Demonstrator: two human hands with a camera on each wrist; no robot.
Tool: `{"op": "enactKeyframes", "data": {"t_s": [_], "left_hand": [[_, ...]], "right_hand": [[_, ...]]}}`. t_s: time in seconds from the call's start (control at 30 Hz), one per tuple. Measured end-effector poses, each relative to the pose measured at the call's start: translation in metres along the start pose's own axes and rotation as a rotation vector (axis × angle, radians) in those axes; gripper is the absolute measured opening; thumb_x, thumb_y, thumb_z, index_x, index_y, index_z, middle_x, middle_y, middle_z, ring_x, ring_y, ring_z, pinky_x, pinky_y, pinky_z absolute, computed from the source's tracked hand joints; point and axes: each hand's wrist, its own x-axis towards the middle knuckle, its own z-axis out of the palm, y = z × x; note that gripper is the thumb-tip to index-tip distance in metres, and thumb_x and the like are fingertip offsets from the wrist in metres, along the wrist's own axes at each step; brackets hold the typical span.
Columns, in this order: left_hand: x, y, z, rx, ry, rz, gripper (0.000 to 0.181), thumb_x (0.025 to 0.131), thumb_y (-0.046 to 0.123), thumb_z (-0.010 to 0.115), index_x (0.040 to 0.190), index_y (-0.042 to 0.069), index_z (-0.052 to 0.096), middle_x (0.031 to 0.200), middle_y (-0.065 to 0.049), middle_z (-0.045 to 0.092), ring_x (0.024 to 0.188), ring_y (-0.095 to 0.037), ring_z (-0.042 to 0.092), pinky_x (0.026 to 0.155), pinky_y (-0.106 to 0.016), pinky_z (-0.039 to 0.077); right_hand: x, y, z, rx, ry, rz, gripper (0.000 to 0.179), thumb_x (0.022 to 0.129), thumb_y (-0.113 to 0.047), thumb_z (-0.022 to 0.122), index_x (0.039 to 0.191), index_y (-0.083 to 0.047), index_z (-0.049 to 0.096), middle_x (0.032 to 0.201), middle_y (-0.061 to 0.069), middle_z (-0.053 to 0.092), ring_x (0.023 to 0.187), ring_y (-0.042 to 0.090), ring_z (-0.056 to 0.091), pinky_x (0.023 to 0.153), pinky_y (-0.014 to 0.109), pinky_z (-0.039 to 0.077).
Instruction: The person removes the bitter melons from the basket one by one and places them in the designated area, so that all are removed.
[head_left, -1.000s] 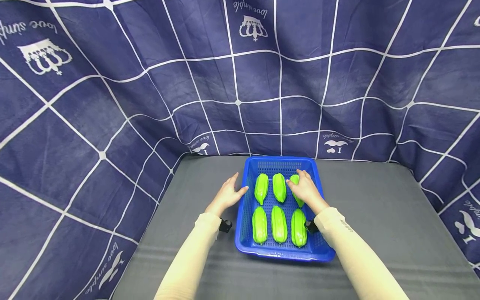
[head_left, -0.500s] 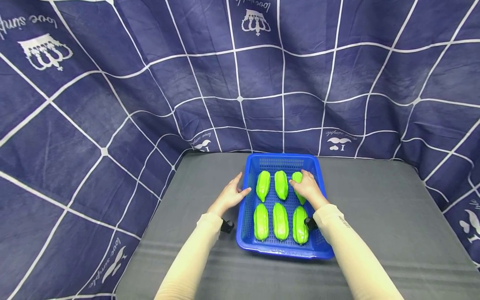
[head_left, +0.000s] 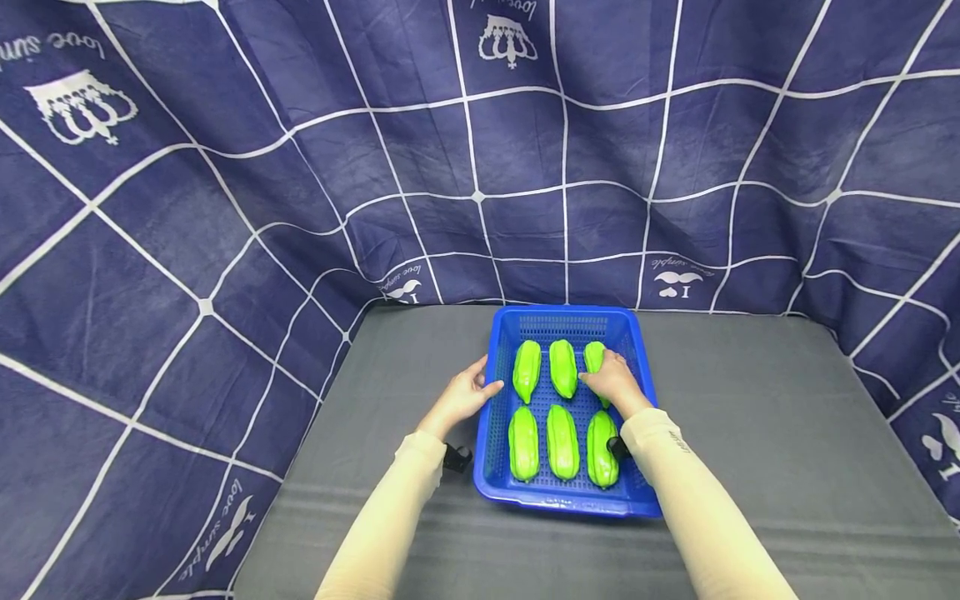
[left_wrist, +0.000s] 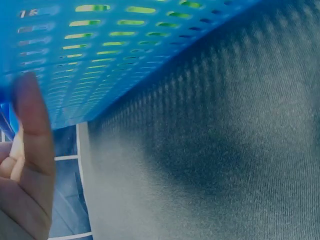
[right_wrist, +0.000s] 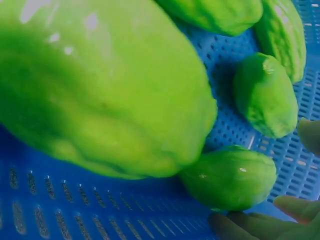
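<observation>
A blue plastic basket (head_left: 551, 502) holds glossy green, lengthwise-ridged fruits, lying in two rows of three. At its left side my left hand (head_left: 463, 398) touches the rim, the thumb reaching over the edge and the fingers outside. In the left wrist view a straight digit (left_wrist: 36, 125) lies against the slotted wall. My right hand (head_left: 613, 382) is over the far-right green fruit (head_left: 594, 354) and partly covers it. The right wrist view has its fingers beside that fruit's end, the thumb (right_wrist: 311, 135) apart from it. The near-right fruit (right_wrist: 100, 90) fills much of that view.
The basket stands on a grey tabletop (head_left: 750, 417). Behind and to the left hangs a dark blue cloth (head_left: 420, 150) with white grid lines and printed crowns. Its lower edge meets the table's back edge.
My left fingers have come down to the basket's left rim. The right hand has sunk slightly over the far-right fruit, its fingers lower. Basket and fruits keep their arrangement; the view shifts slightly.
</observation>
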Motion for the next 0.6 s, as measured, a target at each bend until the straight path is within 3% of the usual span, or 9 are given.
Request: {"op": "enactKeyframes", "data": {"t_s": [0.13,0.33,0.6], "left_hand": [[-0.001,0.000,0.000,-0.044,0.006,-0.013,0.064,0.096,0.022,0.064,0.151,0.003,0.037,0.084,-0.012,0.070,0.068,-0.012,0.061,0.079,-0.034,0.053],[-0.001,-0.003,0.000,-0.028,-0.006,-0.013,0.068,0.096,0.026,0.065,0.152,0.001,0.034,0.085,-0.012,0.071,0.070,-0.011,0.062,0.084,-0.036,0.052],[0.001,-0.004,0.001,-0.033,-0.013,-0.014,0.069,0.096,0.025,0.065,0.152,0.001,0.033,0.091,-0.013,0.073,0.076,-0.013,0.066,0.087,-0.037,0.053]], "right_hand": [[0.003,-0.001,0.002,-0.075,0.010,0.005,0.078,0.093,-0.023,0.062,0.146,0.017,0.021,0.144,0.043,0.031,0.135,0.055,0.033,0.112,0.058,0.031],[0.007,0.000,0.008,-0.194,0.025,0.008,0.073,0.090,-0.021,0.067,0.142,0.016,0.031,0.133,0.044,0.040,0.125,0.057,0.040,0.103,0.059,0.039],[0.008,0.004,0.020,-0.209,0.065,-0.012,0.078,0.088,-0.020,0.073,0.145,0.011,0.030,0.135,0.041,0.040,0.112,0.055,0.055,0.094,0.058,0.047]]}}
